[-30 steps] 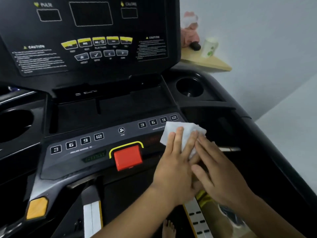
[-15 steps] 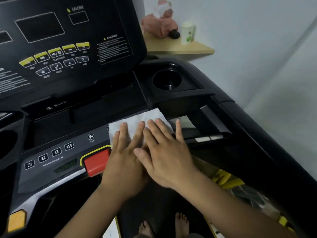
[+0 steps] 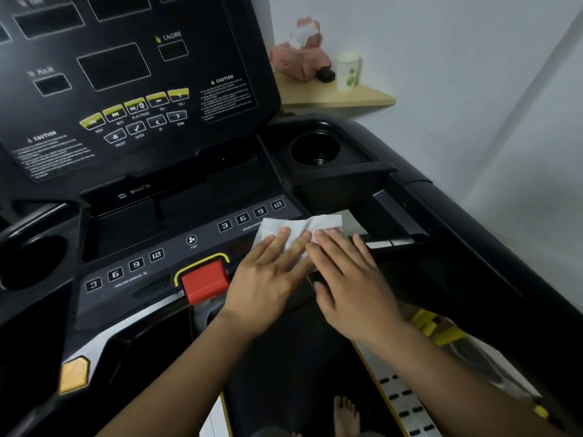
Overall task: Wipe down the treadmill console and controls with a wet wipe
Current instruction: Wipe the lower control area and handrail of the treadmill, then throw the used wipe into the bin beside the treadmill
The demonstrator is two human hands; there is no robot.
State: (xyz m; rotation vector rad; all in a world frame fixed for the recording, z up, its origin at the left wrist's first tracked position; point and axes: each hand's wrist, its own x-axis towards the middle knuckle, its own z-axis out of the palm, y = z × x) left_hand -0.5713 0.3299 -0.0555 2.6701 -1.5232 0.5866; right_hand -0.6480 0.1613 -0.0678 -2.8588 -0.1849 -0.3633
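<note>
A white wet wipe lies flat on the right end of the treadmill's grey control strip, just right of the speed buttons 3, 6, 9, 12. My left hand presses on the wipe's left part with straight fingers. Beside it, my right hand presses the wipe's right part, fingers straight too. The two hands touch side by side. The big black console panel with yellow buttons rises behind.
A red stop key sits just left of my left hand. A cup holder is at the back right, another at the left. A wooden corner shelf carries a pink tissue holder and a paper cup. Bare feet stand on the belt below.
Both hands stay flat on the wipe at the strip's right end. The right hand has slid off the left hand to lie beside it. The camera has swung back to the left.
</note>
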